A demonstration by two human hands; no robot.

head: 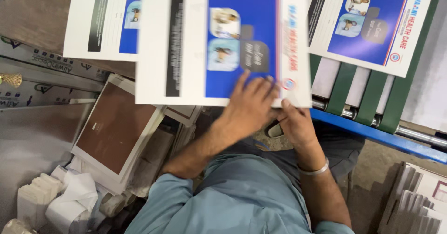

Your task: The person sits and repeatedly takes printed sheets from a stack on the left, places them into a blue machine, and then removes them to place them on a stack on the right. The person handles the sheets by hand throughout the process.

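A large printed sheet, white with a blue panel and small photos, is in front of me and looks blurred. My left hand lies on its lower right corner, fingers spread over the blue panel. My right hand pinches the same corner at its lower edge from below, and a metal bangle sits on that wrist. A matching sheet rests on the belts at the upper right. Another matching sheet lies at the upper left, partly under the one I hold.
Green belts over metal rollers run on a blue frame to the right. A stack of brown-faced boards leans at the left, with white paper scraps below it. Grey card stacks stand at the lower right.
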